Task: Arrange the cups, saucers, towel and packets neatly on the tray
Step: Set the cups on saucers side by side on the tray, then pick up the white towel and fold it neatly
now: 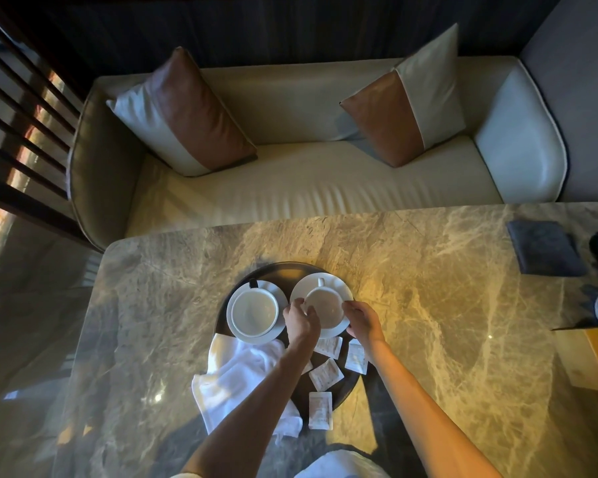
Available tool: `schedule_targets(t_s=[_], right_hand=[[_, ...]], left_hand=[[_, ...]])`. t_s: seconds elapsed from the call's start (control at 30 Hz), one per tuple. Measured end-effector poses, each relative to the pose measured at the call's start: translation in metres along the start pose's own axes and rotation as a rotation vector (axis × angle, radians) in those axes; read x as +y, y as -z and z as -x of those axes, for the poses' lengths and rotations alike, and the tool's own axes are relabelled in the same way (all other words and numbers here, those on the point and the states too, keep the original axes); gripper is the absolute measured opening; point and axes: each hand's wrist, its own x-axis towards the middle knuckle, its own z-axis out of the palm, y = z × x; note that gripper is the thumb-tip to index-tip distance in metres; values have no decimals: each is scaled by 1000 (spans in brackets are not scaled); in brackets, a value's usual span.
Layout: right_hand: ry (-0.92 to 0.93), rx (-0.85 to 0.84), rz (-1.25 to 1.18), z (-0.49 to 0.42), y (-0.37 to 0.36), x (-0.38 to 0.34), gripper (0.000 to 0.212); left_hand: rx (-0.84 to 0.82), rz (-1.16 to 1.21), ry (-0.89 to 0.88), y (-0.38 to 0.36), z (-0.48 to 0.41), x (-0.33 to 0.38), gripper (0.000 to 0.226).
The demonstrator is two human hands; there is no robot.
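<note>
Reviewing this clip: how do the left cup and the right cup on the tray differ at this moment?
The left cup stands untouched; the right cup has the left hand pinching its rim and the right hand gripping the right saucer under it. The right cup shows a white handle at its far side; the left cup shows a dark tab there. Both are white, upright and on the tray.

Looks like a hotel room's sitting corner. Shown by the marble-topped table (428,270) with a round dark tray (287,273), a white cup (325,305) on its saucer (337,283), a second set alongside, paper packets (326,373) and a white towel (235,370). Just beyond the table's far edge, a cream sofa (290,188) with two brown-and-white cushions (187,112); farther beyond, a dark curtain (256,25). Left of the table, a slatted wooden screen (21,115).
</note>
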Motion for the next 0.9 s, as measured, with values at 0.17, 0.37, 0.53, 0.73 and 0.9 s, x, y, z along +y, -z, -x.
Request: schedule_targets(t_s=[0.17,0.37,0.53,0.73,0.9], right_hand=[[87,4,40,13,10,-1,8],[217,186,157,46,20,23,8],[215,50,313,83,-4,54,12],[235,-137,598,122,-71,77,16],[138,-144,629,152,-96,86,19]], left_hand=[[-105,-155,-174,16,18,-5,40],[-92,-187,-385,70,46,-20,22],[62,-292,-351,134,55,-76,21],[10,-607,-57,196,45,-136,44],[-111,-234,159,208,48,-147,39]])
